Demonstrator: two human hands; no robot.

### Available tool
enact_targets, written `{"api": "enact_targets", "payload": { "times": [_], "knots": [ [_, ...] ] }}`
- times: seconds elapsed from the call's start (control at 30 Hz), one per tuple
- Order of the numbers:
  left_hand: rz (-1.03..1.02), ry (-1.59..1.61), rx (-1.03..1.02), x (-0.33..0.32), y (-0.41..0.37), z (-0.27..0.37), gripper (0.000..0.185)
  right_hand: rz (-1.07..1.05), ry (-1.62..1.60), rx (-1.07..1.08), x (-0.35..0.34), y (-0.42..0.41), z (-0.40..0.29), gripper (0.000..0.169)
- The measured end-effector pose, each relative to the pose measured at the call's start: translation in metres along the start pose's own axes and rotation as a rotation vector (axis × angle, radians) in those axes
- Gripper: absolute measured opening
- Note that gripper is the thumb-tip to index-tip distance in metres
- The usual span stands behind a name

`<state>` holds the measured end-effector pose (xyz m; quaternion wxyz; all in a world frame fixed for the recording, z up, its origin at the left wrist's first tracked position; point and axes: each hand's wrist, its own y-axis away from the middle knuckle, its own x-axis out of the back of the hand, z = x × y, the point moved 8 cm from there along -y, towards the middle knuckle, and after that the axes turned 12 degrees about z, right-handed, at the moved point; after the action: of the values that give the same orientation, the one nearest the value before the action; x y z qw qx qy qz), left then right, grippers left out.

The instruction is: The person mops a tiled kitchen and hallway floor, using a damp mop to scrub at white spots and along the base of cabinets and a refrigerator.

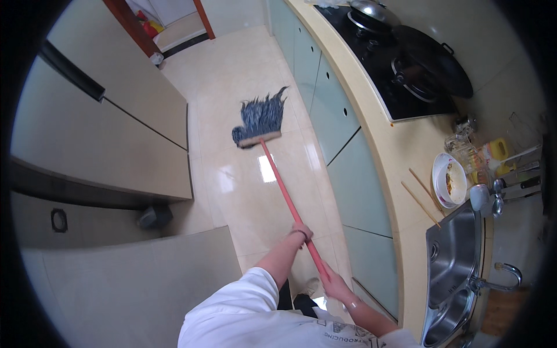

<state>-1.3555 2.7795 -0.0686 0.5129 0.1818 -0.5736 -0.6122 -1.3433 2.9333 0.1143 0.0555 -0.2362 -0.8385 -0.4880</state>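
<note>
A mop with a pink handle [283, 191] lies slantwise across the view, its dark blue-grey string head [262, 116] spread on the glossy tiled floor. My left hand [302, 231] is closed around the middle of the handle. Lower down, nearer my body, my right hand [333, 280] grips the same handle. The strands fan out away from me, and a bunch of them curls round the left end of the head's pale crossbar [261, 138].
Pale green cabinets [361, 182] and a beige worktop line the right, with a gas hob [374, 52], wok, bowl [455, 183], chopsticks [421, 204] and steel sink [452, 256]. A large cabinet-like appliance [109, 143] stands left. A doorway [180, 26] opens at the far end.
</note>
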Motion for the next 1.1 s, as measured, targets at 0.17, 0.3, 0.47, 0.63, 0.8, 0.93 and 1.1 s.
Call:
{"api": "enact_targets", "payload": {
  "times": [0.17, 0.3, 0.47, 0.63, 0.8, 0.93, 1.1],
  "knots": [
    [-0.049, 0.471, 0.213, -0.148, 0.055, 0.021, 0.05, 0.068, 0.118, 0.054, 0.057, 0.144, 0.128, 0.048],
    [-0.474, 0.728, 0.379, -0.312, 0.099, 0.03, 0.047, 0.115, 0.093, -0.124, 0.097, 0.228, 0.142, 0.048],
    [-0.732, 0.92, -0.03, -0.381, 0.113, 0.069, 0.028, 0.168, 0.07, -0.194, 0.105, 0.251, 0.122, 0.048],
    [-0.444, 1.409, 0.417, -0.281, 0.072, 0.029, 0.022, 0.12, 0.082, -0.126, 0.088, 0.195, 0.075, 0.048],
    [0.111, 1.241, 0.27, -0.094, -0.037, -0.076, 0.024, -0.018, 0.177, 0.112, 0.034, 0.091, -0.019, 0.047],
    [0.503, 1.318, 0.374, 0.065, -0.046, -0.125, 0.025, -0.013, 0.153, 0.304, -0.025, -0.045, -0.05, 0.047],
    [0.723, 1.032, 0.572, 0.151, -0.031, -0.247, 0.037, -0.181, 0.104, 0.35, -0.13, -0.097, -0.166, 0.051]
  ]
}}
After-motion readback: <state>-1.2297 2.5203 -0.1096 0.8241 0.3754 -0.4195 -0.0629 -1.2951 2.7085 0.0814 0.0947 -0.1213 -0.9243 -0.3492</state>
